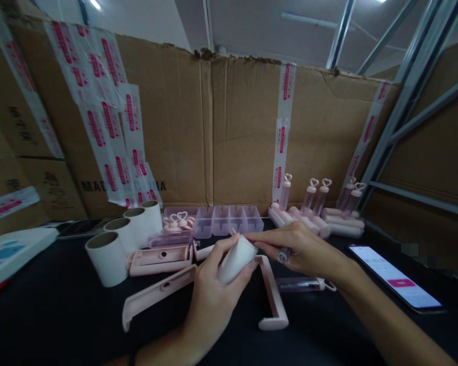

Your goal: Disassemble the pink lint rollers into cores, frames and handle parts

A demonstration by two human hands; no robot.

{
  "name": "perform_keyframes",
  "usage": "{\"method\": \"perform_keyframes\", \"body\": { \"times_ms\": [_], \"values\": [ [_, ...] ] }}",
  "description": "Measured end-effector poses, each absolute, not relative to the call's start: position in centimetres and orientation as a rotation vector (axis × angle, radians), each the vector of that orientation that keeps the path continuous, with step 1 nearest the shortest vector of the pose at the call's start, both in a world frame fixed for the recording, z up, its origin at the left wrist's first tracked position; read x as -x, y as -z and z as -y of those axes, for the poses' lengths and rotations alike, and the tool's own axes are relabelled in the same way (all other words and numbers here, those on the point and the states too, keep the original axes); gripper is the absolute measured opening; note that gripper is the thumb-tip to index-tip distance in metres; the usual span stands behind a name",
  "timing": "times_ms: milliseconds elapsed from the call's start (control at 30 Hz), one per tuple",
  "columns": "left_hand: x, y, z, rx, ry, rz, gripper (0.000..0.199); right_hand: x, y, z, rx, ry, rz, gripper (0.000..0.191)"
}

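My left hand point(217, 290) is closed around a white paper roll point(236, 260), held tilted above the table. At the roll's upper end, the index finger and thumb of my right hand point(295, 246) touch its edge. A slim rod with a round, clear end point(284, 254) sticks out of the curled fingers of my right hand; its kind is unclear. Below the hands lie a pale pink angular frame point(274, 300) and a clear tube with a heart-shaped loop point(303, 284). Left of my left hand rest a long pink shell piece point(158, 295) and a pink roller case point(160, 260).
Several white rolls point(109, 259) stand at left, near a white box point(15, 254). A purple divided tray point(229, 222) sits at the back. Pink cases and heart-topped tubes point(320, 197) are back right. A lit phone point(395, 278) lies right. Cardboard point(244, 132) walls the back.
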State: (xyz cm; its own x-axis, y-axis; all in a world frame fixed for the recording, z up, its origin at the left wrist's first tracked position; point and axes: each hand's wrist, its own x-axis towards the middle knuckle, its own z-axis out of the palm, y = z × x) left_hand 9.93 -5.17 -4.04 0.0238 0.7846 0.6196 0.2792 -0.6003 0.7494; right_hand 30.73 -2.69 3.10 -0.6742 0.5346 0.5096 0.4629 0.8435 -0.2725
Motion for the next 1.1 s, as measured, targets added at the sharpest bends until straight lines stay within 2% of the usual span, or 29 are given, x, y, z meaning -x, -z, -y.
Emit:
{"method": "perform_keyframes", "body": {
  "times_ms": [300, 500, 600, 1100],
  "values": [
    [-9.9, 4.3, 5.4, -1.943, -1.618, -1.065, 0.040, -30.4, -3.8, 3.3, 0.749, -0.342, 2.302, 0.033],
    [-9.8, 4.5, 5.6, -1.937, -1.638, -1.038, 0.045, -30.1, -3.8, 3.4, 0.744, -0.588, 2.197, 0.021],
    [-9.7, 4.4, 5.7, -1.954, -1.652, -1.026, 0.045, -30.1, -3.7, 3.4, 0.761, -0.668, 2.181, 0.022],
    [-9.9, 4.1, 5.7, -2.031, -1.633, -1.041, 0.046, -30.6, -4.6, 3.8, 0.803, -0.518, 2.294, 0.034]
  ]
}}
